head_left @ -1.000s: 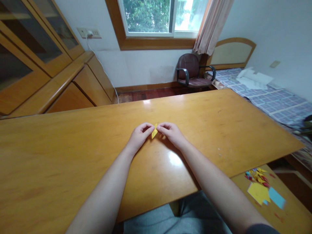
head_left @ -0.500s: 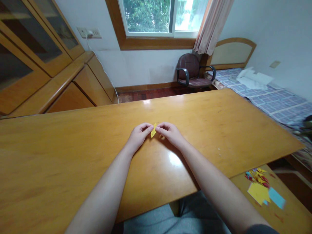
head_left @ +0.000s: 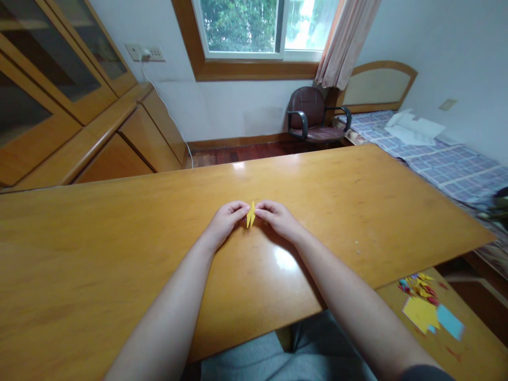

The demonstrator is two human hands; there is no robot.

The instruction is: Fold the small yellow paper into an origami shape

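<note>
A small folded yellow paper [head_left: 251, 215] is held upright over the middle of the wooden table [head_left: 151, 254]. Its lower end splits into two narrow points, and its top comes to a single tip. My left hand [head_left: 229, 218] pinches its left edge between thumb and fingers. On the right edge, my right hand [head_left: 274, 216] pinches in the same way. Both hands are closed on the paper, just above the tabletop.
On a lower surface at the right lie yellow paper sheets [head_left: 421, 314], a blue sheet [head_left: 451, 322] and a pile of coloured folded papers [head_left: 421, 287]. Beyond the table stand a chair [head_left: 307, 114], a bed [head_left: 448, 164] and a cabinet [head_left: 99, 132].
The folded paper has turned slightly, and its two lower points now show spread apart. My hands stay nearly in place, still pinching it.
</note>
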